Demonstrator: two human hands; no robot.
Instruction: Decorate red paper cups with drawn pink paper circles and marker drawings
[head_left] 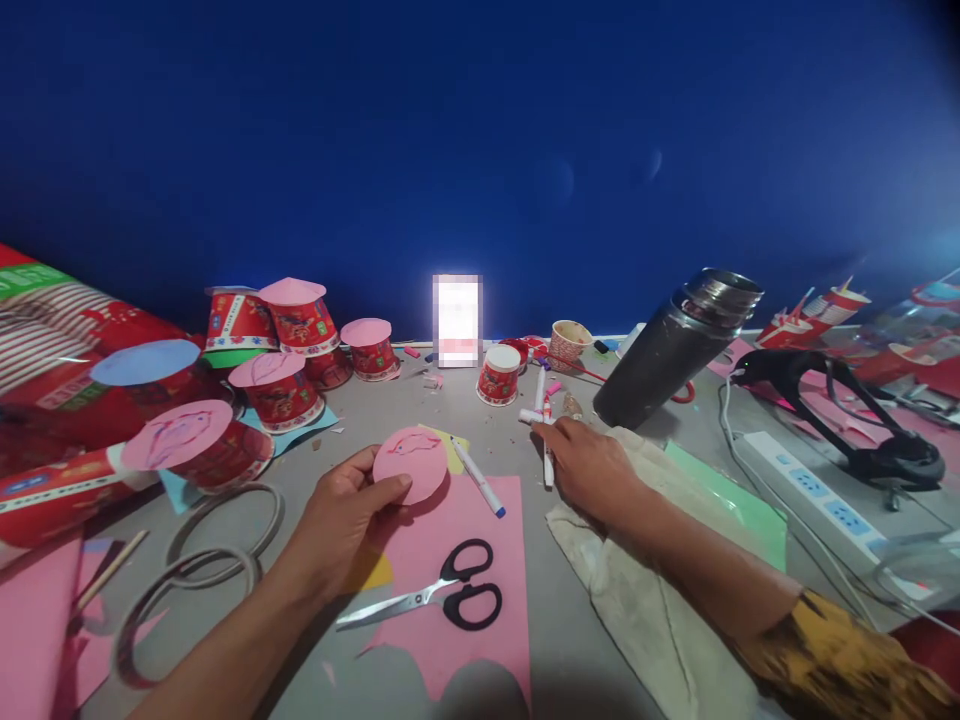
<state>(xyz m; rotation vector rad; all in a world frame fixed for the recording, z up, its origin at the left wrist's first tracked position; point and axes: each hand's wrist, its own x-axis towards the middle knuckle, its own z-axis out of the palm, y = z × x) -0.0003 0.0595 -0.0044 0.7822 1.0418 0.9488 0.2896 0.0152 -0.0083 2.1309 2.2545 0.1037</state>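
My left hand (341, 520) pinches a round piece of pink paper (411, 468) between thumb and fingers; a red and purple line drawing shows on it. My right hand (585, 465) reaches into a small group of white markers, with its fingertips closed on a marker (529, 415). Another marker (548, 470) lies beside the fingers. Between my hands, a white marker with a blue end (480, 480) rests near a cut pink sheet (487, 560). Black-handled scissors (442, 595) lie on that sheet, blades pointing left and slightly apart.
Red paper cups (296, 330), several topped with paper discs, stand at left. Tape rings (225, 535) lie closer. A lit, blurred screen (457, 320) stands at the back. At right are a tilted black flask (667, 350), a cloth (637, 600), a power strip (817, 495) and black headgear (847, 425).
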